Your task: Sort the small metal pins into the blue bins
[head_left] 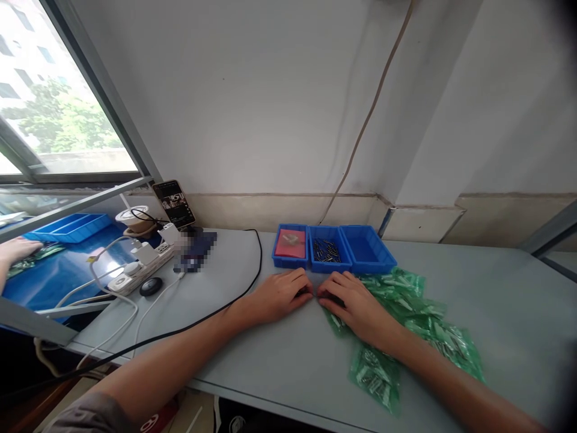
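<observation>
My left hand [285,296] rests on the grey table with its fingers curled and the thumb against the fingertips. Close on its right, my right hand [354,304] is bent the same way, its fingertips pinched together. Whatever the fingertips hold is too small to make out. Just beyond the hands stand joined blue bins. The left bin [290,263] holds a pink card with a small clear packet, and dark metal pins [326,251] lie in the middle one. Green plastic bags [376,376] of metal pieces lie under and beside my right hand and forearm.
A black cable [211,314] crosses the table beneath my left forearm. Further left are a power strip [139,272], a black mouse [151,286], a propped phone [174,204] and a lidded cup [134,219]. Another person's hand [20,248] shows at the far left.
</observation>
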`<state>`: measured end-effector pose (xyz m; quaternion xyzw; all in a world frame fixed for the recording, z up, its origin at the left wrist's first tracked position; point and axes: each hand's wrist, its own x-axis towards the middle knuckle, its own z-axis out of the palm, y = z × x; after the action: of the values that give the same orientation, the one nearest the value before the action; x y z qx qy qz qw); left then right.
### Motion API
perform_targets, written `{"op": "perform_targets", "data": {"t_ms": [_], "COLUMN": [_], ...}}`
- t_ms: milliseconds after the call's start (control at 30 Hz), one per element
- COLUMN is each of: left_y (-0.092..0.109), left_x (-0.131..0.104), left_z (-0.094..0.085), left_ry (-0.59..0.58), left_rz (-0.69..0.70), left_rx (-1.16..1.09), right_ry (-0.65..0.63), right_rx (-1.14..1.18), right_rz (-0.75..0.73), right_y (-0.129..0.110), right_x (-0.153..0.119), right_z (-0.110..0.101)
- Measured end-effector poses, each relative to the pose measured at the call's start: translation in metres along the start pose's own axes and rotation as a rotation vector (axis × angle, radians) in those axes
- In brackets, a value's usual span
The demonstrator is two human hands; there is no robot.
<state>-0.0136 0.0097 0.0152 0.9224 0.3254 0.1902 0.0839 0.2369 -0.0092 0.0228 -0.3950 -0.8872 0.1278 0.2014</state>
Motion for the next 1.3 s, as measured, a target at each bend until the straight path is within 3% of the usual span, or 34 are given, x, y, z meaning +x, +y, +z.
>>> {"op": "perform_targets", "data": {"t_ms": [333,667,1000,1300], "left_y": [-0.003,0.001,-0.002,0.001], "left_x": [-0.001,0.0,-0.001,0.004], "left_z": [0.004,-0.002,0.002,-0.002], "left_ry": [0.031,-0.015,0.01,-0.029], "left_rz": [-0.013,0.125,0.132,0.224], "left_rx": [-0.054,0.0,-0.034,-0.01], "right_ry": [0.151,0.297,0.333,0.372], "right_rx": [0.049,0.238,0.259,0.27], "right_rz": [0.093,0.412,0.451,0.464], "right_y": [0.0,0.001,0.002,0.002], "right_x": [0.001,-0.001,-0.001,0.0], "right_z": [0.0,-0.009,-0.01,-0.011]}}
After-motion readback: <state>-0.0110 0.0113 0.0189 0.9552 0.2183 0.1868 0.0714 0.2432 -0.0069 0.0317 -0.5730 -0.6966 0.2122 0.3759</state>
